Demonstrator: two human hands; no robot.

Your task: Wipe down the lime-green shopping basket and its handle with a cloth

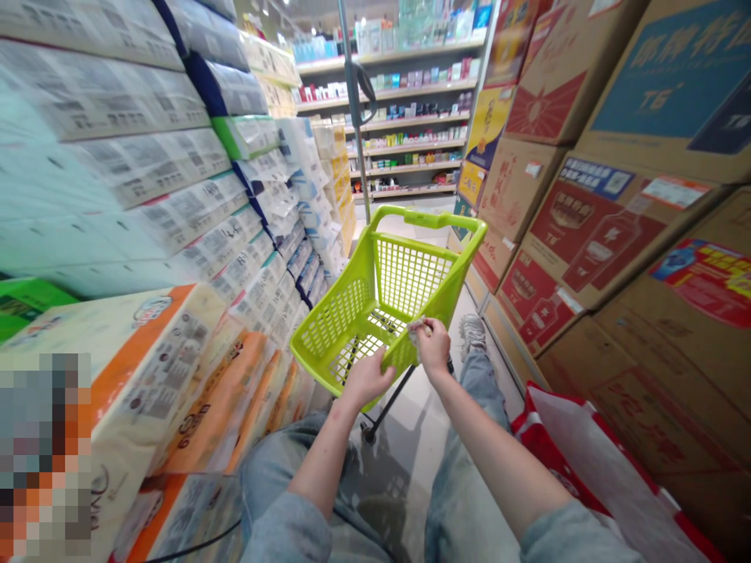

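A lime-green plastic shopping cart (419, 266) with lattice walls stands in front of me, its basket tipped at an angle in view. My left hand (369, 379) grips the near rim of the basket, fingers hooked over the edge and partly hidden. Against the basket's right side wall, my right hand (432, 346) pinches a small crumpled greyish-white cloth or tissue (415, 328); which of the two I cannot tell. No goods show inside the basket. Below it, a dark metal leg (392, 403) runs down to a caster (368, 432).
Packs of tissue paper (170, 164) are stacked on the left, with orange-and-white packs (193, 367) nearer me. Cardboard cartons (592, 227) line the right, above a red-and-white bag (578, 446). A thin upright pole (354, 102) and stocked shelves (411, 117) stand beyond the cart.
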